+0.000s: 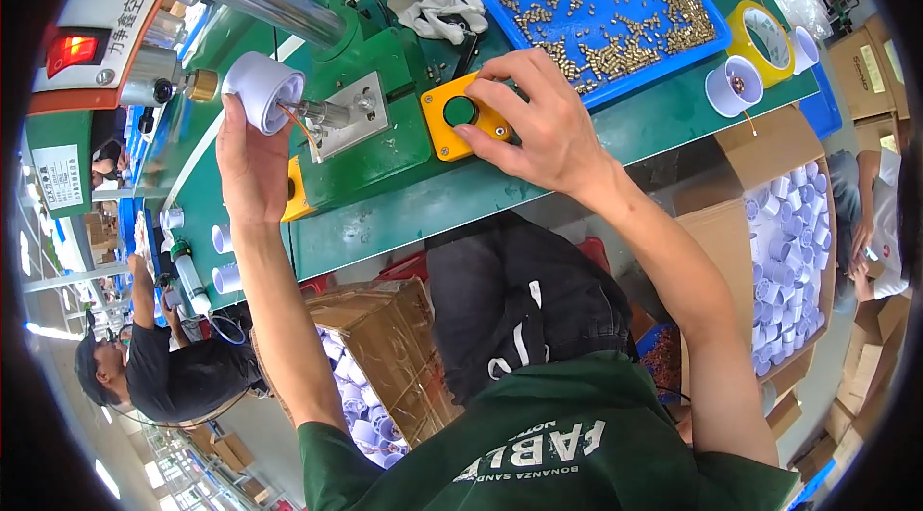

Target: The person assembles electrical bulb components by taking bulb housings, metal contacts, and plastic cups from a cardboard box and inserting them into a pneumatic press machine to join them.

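Observation:
My left hand (252, 170) is closed round a white plastic cup (252, 93), holding it on its side at the metal post of a green press (380, 78). A thin orange-and-white wire (306, 131) hangs out of the cup's mouth. The post (322, 114) points into the cup from a steel plate (361, 131). Over a yellow button box (445, 141) my right hand (558, 126) rests, its thumb and fingers apart on either side of the green button (461, 111). No object shows in its grip.
Small brass pieces lie in a blue tray (577, 16). Yellow tape (769, 35) and a wired white cup (731, 86) stand right. A white rag (433, 6) lies behind. Cartons of white cups (784, 261) flank my legs. A person (183, 362) works at left; another is at right.

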`<state>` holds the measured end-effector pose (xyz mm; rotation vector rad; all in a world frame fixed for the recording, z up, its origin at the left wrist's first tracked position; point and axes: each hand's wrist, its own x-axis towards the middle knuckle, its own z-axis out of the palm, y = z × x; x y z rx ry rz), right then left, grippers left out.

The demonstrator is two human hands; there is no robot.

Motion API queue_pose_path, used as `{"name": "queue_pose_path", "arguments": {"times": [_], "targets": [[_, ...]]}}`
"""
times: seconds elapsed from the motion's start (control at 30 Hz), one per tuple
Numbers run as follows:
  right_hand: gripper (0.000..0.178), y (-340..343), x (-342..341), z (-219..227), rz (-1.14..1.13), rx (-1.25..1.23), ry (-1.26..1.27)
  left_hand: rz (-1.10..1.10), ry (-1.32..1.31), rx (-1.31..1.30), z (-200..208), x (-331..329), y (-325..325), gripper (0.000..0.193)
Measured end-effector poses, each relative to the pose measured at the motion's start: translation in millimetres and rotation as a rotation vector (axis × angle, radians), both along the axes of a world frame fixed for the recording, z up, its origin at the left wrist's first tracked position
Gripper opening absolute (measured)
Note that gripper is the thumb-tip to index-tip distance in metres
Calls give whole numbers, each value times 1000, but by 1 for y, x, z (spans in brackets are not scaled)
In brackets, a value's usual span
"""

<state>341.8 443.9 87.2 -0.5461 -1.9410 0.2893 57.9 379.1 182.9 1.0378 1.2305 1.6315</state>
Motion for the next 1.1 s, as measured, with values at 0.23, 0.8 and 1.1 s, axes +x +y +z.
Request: {"name": "queue_pose_path", "arguments": {"times": [0.23, 0.8, 1.1], "targets": [[32, 2, 0, 1, 5, 15, 2, -13, 300, 51, 5, -9, -4, 49], [24, -5, 2, 2, 78, 78, -43, 515, 1365, 121, -81, -5, -87, 35], [25, 3, 0, 3, 64, 87, -20, 647, 1547, 94, -87, -10, -101, 40]]}}
